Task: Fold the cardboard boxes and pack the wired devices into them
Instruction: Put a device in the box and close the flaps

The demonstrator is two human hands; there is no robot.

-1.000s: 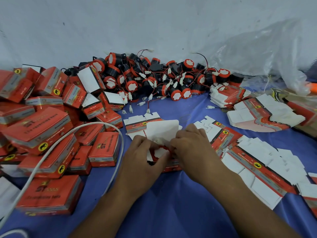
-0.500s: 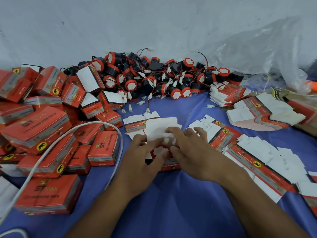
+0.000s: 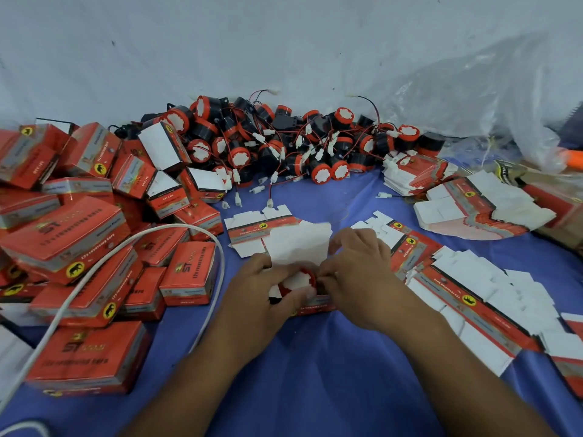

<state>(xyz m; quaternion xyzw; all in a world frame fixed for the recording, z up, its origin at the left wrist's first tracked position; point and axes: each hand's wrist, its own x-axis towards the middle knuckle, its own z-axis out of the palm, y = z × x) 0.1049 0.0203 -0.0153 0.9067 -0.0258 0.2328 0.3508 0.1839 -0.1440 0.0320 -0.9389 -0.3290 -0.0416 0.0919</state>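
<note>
1. While the left hand (image 3: 265, 291) curls its fingers round a red-rimmed device (image 3: 298, 279) and the right hand (image 3: 356, 279) pinches the rim of the open box (image 3: 315, 305) just beside it, the step in hand looks to be seating that device in the box.
2. Box and device sit at the centre of the view on the blue cloth (image 3: 315, 373). The device's white face is turned up and partly covered by the left thumb. Whether its wire is inside the box I cannot tell.
3. From the box, its white flap (image 3: 299, 244) stands open toward 12 o'clock, not yet tucked.
4. By my reading, the next move calls for pressing the device fully down and keeping the wire clear of the mouth. One hand then steadies the box while the other folds the flap over and tucks it.
5. Supplies are near. The loose devices (image 3: 277, 146) are heaped at 12 o'clock and the flat blanks (image 3: 473, 294) fan out at 3 o'clock. The packed boxes (image 3: 79, 247) are piled at 9 o'clock, with a white cable (image 3: 126, 253) looping over them.
</note>
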